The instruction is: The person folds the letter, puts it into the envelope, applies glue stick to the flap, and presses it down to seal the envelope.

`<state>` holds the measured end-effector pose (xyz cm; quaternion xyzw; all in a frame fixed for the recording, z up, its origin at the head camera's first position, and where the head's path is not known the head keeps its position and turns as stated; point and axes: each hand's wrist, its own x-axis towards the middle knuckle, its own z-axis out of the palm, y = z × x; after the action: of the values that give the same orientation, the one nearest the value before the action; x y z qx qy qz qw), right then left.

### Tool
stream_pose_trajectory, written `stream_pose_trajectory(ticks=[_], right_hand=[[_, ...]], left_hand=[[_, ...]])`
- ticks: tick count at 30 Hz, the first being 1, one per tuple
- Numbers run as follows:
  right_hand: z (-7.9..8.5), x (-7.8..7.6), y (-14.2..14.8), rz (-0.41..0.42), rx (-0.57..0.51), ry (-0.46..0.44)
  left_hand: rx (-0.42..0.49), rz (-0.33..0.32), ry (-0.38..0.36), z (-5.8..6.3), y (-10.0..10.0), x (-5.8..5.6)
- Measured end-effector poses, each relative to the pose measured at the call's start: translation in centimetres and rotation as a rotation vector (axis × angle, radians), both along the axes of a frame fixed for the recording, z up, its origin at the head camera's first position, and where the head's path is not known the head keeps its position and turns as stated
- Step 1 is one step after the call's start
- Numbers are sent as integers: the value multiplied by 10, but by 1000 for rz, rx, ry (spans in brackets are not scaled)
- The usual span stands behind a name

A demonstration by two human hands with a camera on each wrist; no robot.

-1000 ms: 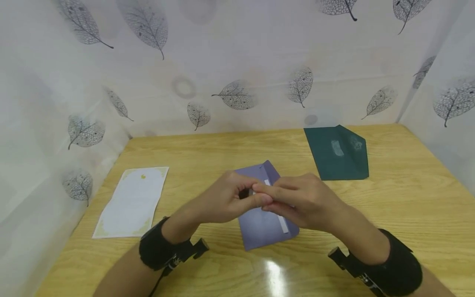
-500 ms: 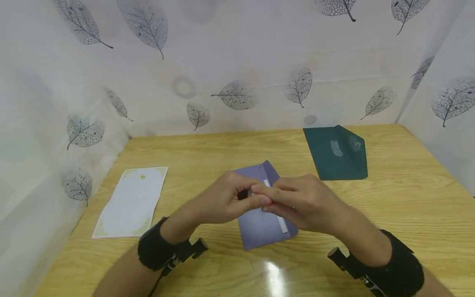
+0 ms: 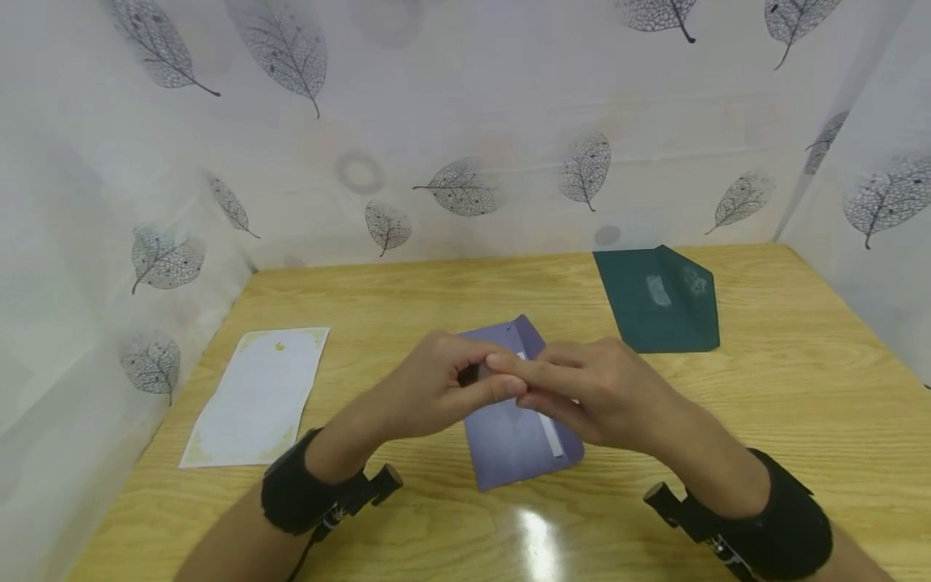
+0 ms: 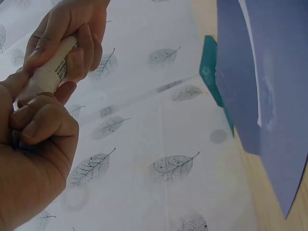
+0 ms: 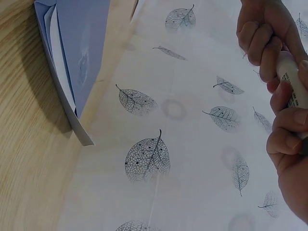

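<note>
Both hands grip one white glue stick with printed lines on its side (image 4: 58,67), held above a purple envelope (image 3: 509,453). In the head view the left hand (image 3: 436,392) and right hand (image 3: 592,388) meet over the envelope's middle, fingertips touching, and mostly hide the stick. The right wrist view shows the stick (image 5: 288,72) between curled fingers, its ends covered. The envelope's flap stands open to the right, with a whitish smear (image 5: 84,62) on it. A folded white paper (image 3: 550,436) peeks out along the envelope's opening.
A dark green envelope (image 3: 665,315) with pale smears lies at the back right of the wooden table (image 3: 407,525). On the left is a white sheet with a yellow ornamental border (image 3: 254,404). A leaf-patterned white curtain (image 3: 509,105) encloses the back and sides.
Both hands have shifted very slightly to the left, the left wrist most of all, still gripping the glue stick. The envelopes and the sheet stay where they were.
</note>
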<state>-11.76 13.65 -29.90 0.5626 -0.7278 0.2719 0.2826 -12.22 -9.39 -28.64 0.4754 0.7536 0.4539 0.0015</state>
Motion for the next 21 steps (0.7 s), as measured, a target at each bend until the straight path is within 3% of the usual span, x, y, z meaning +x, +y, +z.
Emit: stream_pose_trajectory(ticks=[9,14,21], right_hand=[[8,3,2,-54,4,-11],[13,4,4,-112,-3,-37],[14,3,7,-130,-38,-16]], left_hand=[[23,61,140,0,1,3],[31,78,138,3,0,3],[51,100,66,7,-3,3]])
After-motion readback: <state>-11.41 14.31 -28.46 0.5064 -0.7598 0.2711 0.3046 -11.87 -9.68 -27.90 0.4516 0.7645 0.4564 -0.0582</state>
